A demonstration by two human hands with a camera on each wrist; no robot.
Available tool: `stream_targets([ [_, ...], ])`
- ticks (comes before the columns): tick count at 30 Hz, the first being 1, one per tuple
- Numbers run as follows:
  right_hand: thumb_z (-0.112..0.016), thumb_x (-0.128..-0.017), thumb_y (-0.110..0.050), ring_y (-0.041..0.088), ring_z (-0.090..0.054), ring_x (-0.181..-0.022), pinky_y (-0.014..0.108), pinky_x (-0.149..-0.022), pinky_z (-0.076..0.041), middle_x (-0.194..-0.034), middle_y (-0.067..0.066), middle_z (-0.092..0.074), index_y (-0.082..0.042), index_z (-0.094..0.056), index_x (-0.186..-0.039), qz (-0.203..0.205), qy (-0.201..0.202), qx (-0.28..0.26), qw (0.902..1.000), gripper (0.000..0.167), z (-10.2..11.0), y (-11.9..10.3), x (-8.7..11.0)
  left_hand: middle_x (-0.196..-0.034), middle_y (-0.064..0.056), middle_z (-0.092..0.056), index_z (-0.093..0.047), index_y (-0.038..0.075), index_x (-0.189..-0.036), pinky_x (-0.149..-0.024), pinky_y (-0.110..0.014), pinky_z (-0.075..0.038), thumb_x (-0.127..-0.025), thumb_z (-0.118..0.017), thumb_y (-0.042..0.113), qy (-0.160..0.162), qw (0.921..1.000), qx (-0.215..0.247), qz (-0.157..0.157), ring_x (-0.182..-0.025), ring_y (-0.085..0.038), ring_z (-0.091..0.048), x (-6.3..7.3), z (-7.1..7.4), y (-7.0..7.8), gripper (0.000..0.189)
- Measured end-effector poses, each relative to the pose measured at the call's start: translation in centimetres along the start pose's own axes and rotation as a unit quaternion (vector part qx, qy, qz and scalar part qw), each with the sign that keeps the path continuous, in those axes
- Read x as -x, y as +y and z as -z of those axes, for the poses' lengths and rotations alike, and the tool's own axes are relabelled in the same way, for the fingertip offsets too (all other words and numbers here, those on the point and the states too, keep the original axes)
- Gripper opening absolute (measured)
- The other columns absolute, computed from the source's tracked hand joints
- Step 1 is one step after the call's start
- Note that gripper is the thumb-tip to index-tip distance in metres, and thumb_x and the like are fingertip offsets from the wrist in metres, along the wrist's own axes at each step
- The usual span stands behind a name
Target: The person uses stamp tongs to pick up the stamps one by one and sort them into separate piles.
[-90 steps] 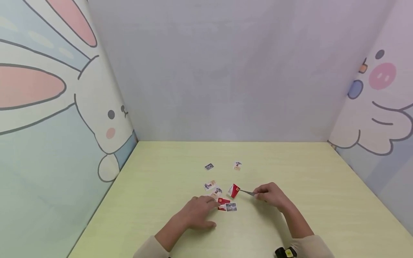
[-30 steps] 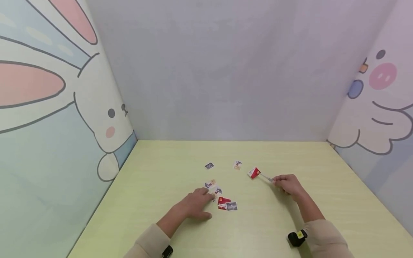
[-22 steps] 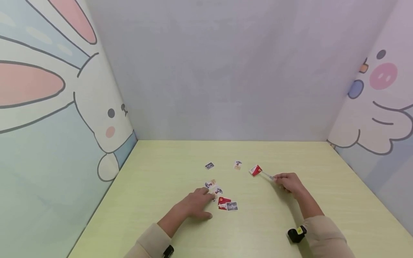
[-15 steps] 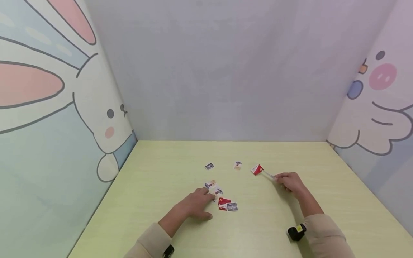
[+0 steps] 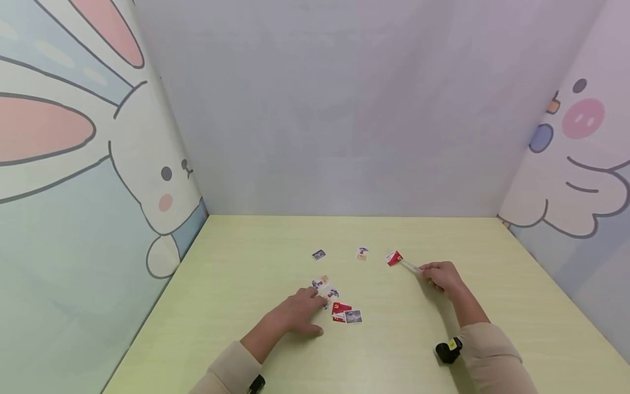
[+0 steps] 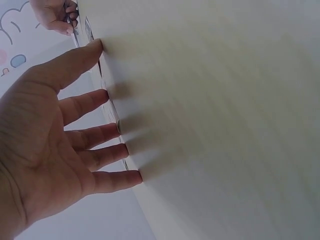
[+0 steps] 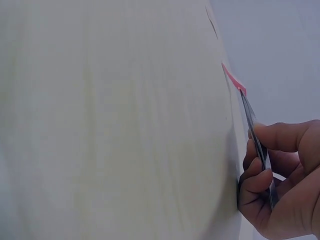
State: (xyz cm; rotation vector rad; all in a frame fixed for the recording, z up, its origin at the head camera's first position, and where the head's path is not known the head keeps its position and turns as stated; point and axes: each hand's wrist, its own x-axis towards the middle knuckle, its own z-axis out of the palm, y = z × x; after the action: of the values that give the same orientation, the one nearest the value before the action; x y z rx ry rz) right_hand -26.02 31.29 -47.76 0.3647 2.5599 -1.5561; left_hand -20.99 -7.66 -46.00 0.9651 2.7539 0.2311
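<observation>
My right hand (image 5: 441,275) pinches metal tweezers (image 7: 254,120) between thumb and fingers. At their tips is a red-and-white stamp (image 5: 394,258), one corner raised and the opposite edge down at the table in the right wrist view. My left hand (image 5: 299,313) rests spread, its fingertips touching the table in the left wrist view, beside a small group of stamps. Near its index finger lie pale stamps with purple figures (image 5: 332,292), partly covered by the fingers. A red stamp (image 5: 339,310) lies just right of it, overlapped by a grey picture stamp (image 5: 353,317).
Farther back on the pale wooden table (image 5: 256,246) lie a small dark stamp (image 5: 319,255) and a pale figured stamp (image 5: 362,253). A grey wall (image 5: 344,120) rises behind, with cartoon-printed panels (image 5: 162,191) at both sides.
My right hand has carried the red-and-white stamp in the tweezers from beside the group to the back right, then slowed. My left hand shifted slightly left and back, then stayed still.
</observation>
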Motion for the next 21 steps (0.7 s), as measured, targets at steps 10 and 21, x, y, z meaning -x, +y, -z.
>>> stream_targets([
  [10, -0.057, -0.086, -0.006, 0.010, -0.038, -0.047, 0.026, -0.045, -0.035, -0.057, 0.000, -0.048, 0.010, -0.064, -0.103, 0.009, 0.010, 0.005, 0.9999, 0.025, -0.46, 0.21, -0.11, -0.125, -0.006, -0.049, -0.056, 0.017, -0.128, -0.090, -0.039, -0.043, -0.077, -0.073, 0.041, 0.005, 1.0000, 0.002, -0.007, -0.112, -0.024, -0.046, -0.03, -0.14, -0.11, 0.058],
  [21, -0.056, -0.088, -0.007, 0.011, -0.039, -0.047, 0.027, -0.047, -0.036, -0.061, 0.002, -0.050, 0.014, -0.059, -0.110, 0.006, 0.038, -0.006, 0.9992, 0.030, -0.83, 0.56, -0.02, -0.122, -0.004, -0.049, -0.057, 0.021, -0.127, -0.086, -0.038, -0.045, -0.075, -0.074, 0.043, 0.006, 1.0000, 0.003, -0.002, -0.108, -0.021, -0.046, -0.26, -0.67, -0.38, 0.059],
])
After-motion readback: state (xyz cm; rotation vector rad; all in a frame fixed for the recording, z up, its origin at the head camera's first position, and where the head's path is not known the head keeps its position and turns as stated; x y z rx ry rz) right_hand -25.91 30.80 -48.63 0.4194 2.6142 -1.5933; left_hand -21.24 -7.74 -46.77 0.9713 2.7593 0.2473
